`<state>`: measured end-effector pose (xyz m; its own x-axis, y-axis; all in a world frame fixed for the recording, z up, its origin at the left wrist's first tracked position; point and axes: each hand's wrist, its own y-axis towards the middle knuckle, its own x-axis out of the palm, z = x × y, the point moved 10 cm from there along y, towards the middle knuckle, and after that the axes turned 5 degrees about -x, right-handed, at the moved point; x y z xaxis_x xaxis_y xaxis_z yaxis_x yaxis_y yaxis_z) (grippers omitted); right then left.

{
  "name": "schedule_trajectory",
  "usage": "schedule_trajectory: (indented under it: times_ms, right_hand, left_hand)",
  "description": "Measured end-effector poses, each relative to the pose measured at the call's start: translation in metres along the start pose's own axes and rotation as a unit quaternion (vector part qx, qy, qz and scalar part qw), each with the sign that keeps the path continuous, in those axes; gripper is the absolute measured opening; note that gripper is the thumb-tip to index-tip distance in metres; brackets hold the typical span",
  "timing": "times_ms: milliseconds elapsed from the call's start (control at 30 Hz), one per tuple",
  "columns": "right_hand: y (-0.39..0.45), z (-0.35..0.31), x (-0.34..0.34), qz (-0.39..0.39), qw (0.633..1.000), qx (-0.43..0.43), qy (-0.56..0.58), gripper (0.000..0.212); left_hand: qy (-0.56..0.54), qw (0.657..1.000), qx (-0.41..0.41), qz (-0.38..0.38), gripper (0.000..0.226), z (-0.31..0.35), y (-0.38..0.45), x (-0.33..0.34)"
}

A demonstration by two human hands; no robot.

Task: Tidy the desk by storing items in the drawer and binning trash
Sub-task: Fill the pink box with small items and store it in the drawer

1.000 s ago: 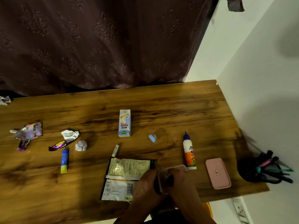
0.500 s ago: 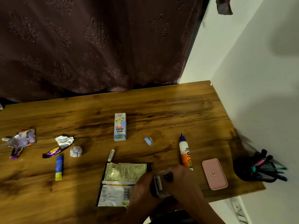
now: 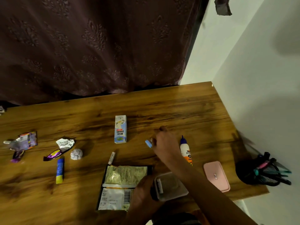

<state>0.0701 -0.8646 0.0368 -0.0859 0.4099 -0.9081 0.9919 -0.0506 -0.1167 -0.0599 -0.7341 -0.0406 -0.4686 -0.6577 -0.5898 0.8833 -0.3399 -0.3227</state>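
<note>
Where curtain (image 3: 90, 46) hangs, seemingly wooden desk (image 3: 178, 111)

1. We are seeing a wooden desk (image 3: 178, 104) showing warm brown with darker grain streaks.
2. A curtain (image 3: 97, 46) is hanging in dark purple-brown with a leafy embossed motif.
3. A milkshake carton (image 3: 120, 129) is showing pale blue and white with red lettering and a green logo.
4. A glue bottle (image 3: 185, 149) is wearing a blue cap over white and orange.
5. A glue stick (image 3: 59, 170) is showing blue with a yellow end.
6. A pink lid (image 3: 216, 176) is lying beside a black mesh pen holder (image 3: 250, 173).
7. A foil wrapper (image 3: 65, 143) is gleaming silver above a purple wrapper (image 3: 52, 155).
8. A small eraser (image 3: 148, 143) is looking light blue.
9. A crumpled paper ball (image 3: 76, 154) is showing white.
</note>
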Motion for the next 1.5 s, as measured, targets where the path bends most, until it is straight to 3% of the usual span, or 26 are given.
schedule_trajectory:
  times_ms: [67,133,233,433,667,967,1133,1200,1300,1500]
  right_hand:
    - [0.009,-0.009,0.003,0.001,1.0,-0.016,-0.021,0.04]
    - [0.014,-0.017,0.013,-0.018,0.999,-0.033,-0.025,0.046]
    - [0.014,-0.022,0.034,-0.056,0.997,-0.04,-0.036,0.045]
    - [0.011,-0.013,0.057,-0.081,0.996,-0.023,-0.003,0.02]
    - [0.011,0.002,0.05,-0.041,0.998,0.013,0.035,0.037]
    - [-0.001,0.025,0.042,-0.021,0.995,0.041,0.093,0.03]
    - [-0.025,0.034,0.013,0.021,0.99,0.042,0.134,0.011]
    - [-0.043,0.037,-0.007,0.03,0.987,0.052,0.146,0.015]
    - [-0.077,0.041,-0.03,0.003,0.983,0.073,0.169,0.028]
    - [-0.137,0.039,-0.059,-0.057,0.987,0.09,0.123,0.021]
  left_hand:
    - [-0.024,0.997,0.015,0.068,0.065,0.008,0.0,-0.016]
    - [-0.019,0.996,0.017,0.087,0.072,0.011,-0.002,-0.02]
    - [-0.018,0.998,0.023,0.048,0.071,0.011,-0.001,-0.016]
    - [-0.001,0.999,-0.008,-0.047,0.081,-0.005,0.0,0.005]
    - [-0.004,0.998,-0.016,-0.058,0.082,-0.006,-0.001,0.004]
    - [0.005,0.998,-0.007,-0.062,0.083,-0.002,-0.002,0.003]
    - [-0.002,0.998,-0.015,-0.059,0.08,-0.003,-0.002,0.001]
    - [-0.01,0.998,-0.009,-0.056,0.079,-0.001,-0.001,0.0]
    - [-0.023,0.998,0.01,-0.049,0.075,0.002,-0.004,-0.003]
    - [-0.039,0.998,0.033,0.025,0.059,0.013,-0.006,-0.017]
